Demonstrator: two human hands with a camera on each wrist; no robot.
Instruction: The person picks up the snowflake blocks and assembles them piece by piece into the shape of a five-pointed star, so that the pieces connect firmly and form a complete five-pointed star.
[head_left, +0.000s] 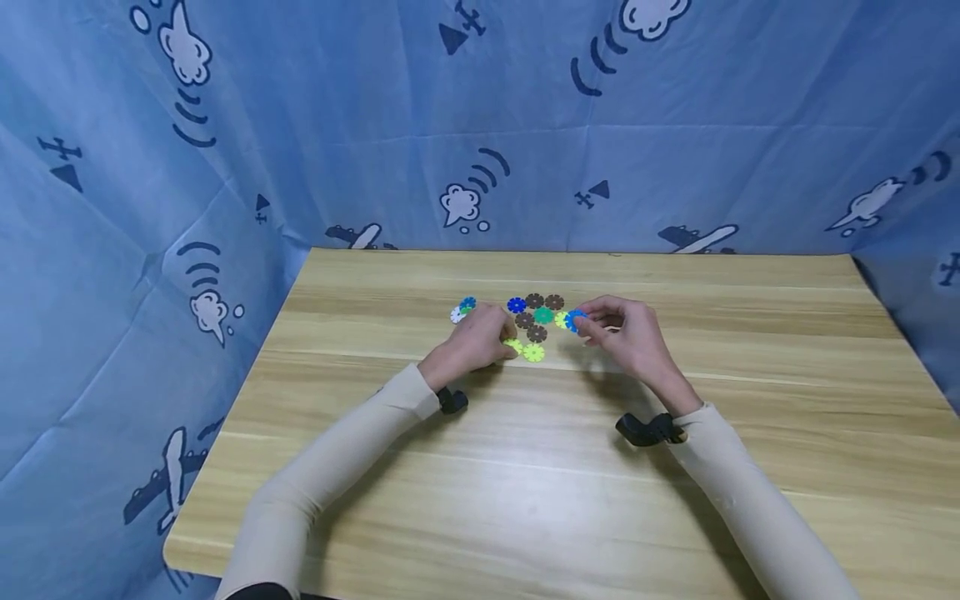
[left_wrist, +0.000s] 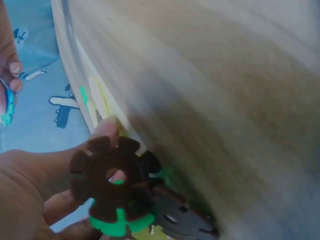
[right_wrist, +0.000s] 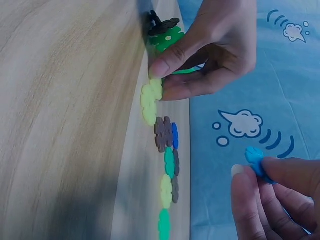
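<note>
My left hand [head_left: 480, 336] pinches a yellow notched plastic disc [right_wrist: 156, 88] by its edge, between thumb and finger. Another yellow disc [head_left: 533, 352] adjoins it. In my right hand [head_left: 628, 335], a blue notched disc [right_wrist: 256, 162] is pinched by the fingertips, held off the table. Between the hands lies a cluster of discs: brown ones [head_left: 535, 301], a dark blue one [head_left: 517, 305], a green one [head_left: 543, 315] and a yellow one [head_left: 561, 320]. Close to the left palm, the left wrist view shows a brown disc [left_wrist: 95, 172] over a green one [left_wrist: 117, 226]; the head view hides these.
Beyond my left hand, a white disc [head_left: 457, 315] and a blue disc [head_left: 468, 302] lie loose on the wooden table [head_left: 525, 467]. A blue patterned cloth [head_left: 405, 175] hangs behind the table and along its left side.
</note>
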